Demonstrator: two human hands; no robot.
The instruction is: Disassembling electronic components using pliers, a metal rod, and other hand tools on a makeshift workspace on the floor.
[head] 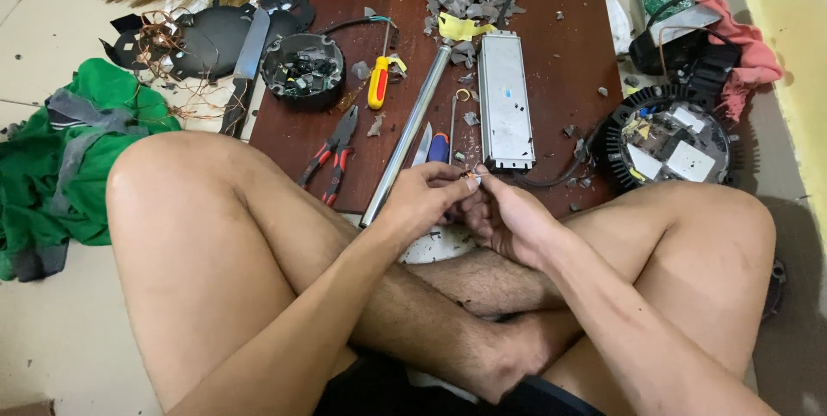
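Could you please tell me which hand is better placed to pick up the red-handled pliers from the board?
Probably the left hand: the pliers lie on its side, while the right hand would have to cross over.

A single head-worn camera looks steeply down and forward from just above the seated person's crossed legs, close to the left hand [422, 201] and right hand [508, 218]. It faces the near edge of a dark wooden board [551, 63] lying on the floor [52, 338]; no second view overlaps it.

Left hand [422, 196] and right hand [508, 218] pinching a small wire piece [472, 178] over a wooden board [560, 54].
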